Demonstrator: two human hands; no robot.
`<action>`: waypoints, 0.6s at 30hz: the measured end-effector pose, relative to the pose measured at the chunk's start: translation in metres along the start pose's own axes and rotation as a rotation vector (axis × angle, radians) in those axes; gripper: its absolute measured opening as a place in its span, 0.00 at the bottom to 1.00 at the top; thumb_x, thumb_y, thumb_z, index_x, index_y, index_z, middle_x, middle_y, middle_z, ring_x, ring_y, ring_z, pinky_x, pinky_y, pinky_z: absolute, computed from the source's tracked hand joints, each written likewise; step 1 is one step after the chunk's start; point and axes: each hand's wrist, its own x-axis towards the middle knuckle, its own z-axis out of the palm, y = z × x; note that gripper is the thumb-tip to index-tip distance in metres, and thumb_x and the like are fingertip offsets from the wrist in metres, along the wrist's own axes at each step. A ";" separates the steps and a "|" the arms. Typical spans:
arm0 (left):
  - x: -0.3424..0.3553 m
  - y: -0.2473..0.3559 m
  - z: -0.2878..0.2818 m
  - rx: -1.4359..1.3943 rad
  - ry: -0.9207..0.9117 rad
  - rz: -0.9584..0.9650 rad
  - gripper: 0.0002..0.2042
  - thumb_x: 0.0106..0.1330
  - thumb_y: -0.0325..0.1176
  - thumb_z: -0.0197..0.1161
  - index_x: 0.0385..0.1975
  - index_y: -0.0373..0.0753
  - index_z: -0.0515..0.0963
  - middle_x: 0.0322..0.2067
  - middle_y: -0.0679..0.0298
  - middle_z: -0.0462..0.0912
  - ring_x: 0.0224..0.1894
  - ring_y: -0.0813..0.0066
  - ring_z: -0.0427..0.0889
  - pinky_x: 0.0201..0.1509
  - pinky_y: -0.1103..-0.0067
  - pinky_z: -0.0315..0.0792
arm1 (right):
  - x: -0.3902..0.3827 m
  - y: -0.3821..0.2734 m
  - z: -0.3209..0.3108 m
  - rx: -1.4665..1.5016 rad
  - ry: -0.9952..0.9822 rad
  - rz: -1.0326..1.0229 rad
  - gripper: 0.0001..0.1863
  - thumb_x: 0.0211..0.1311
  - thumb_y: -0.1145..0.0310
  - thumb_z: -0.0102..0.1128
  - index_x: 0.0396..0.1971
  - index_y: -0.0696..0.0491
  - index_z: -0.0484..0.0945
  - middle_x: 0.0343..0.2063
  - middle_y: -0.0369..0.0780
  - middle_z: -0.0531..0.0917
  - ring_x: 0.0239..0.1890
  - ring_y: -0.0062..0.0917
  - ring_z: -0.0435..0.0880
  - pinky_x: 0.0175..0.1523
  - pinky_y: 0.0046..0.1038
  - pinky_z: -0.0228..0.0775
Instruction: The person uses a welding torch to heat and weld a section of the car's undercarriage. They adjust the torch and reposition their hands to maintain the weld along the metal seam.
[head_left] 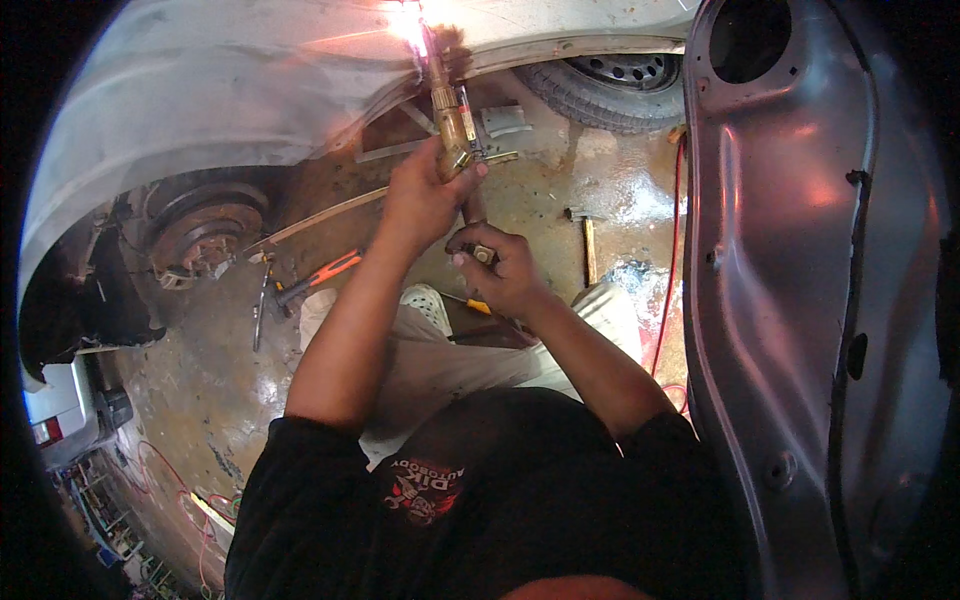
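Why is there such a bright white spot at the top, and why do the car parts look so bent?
In the head view, the flame at the torch tip, held by the left hand and right hand, washes out the car body around it; the fisheye lens bends the grey door panel and darkens the corners.

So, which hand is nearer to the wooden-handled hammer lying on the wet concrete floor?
Right. The right hand grips the lower end of the brass torch, just left of the wooden-handled hammer. The left hand holds the torch higher up, farther left of it.
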 end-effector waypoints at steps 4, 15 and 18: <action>-0.002 0.009 -0.003 0.069 -0.003 0.013 0.19 0.67 0.40 0.75 0.49 0.34 0.78 0.32 0.62 0.83 0.35 0.75 0.80 0.43 0.73 0.77 | 0.000 -0.001 0.001 0.023 0.021 0.073 0.08 0.67 0.74 0.66 0.44 0.57 0.83 0.38 0.41 0.89 0.38 0.24 0.88 0.45 0.29 0.80; -0.002 0.006 -0.003 -0.029 0.003 -0.031 0.19 0.65 0.37 0.76 0.50 0.35 0.80 0.35 0.53 0.88 0.35 0.66 0.86 0.44 0.67 0.79 | 0.002 0.001 0.001 0.010 -0.007 -0.007 0.07 0.72 0.76 0.60 0.46 0.58 0.81 0.38 0.37 0.86 0.27 0.17 0.85 0.33 0.23 0.80; -0.002 0.005 -0.002 -0.020 0.013 -0.001 0.19 0.66 0.37 0.75 0.51 0.35 0.80 0.35 0.54 0.88 0.36 0.66 0.87 0.44 0.67 0.79 | 0.002 -0.002 0.001 0.032 -0.004 -0.005 0.07 0.71 0.76 0.60 0.46 0.58 0.82 0.39 0.38 0.86 0.27 0.17 0.85 0.33 0.23 0.80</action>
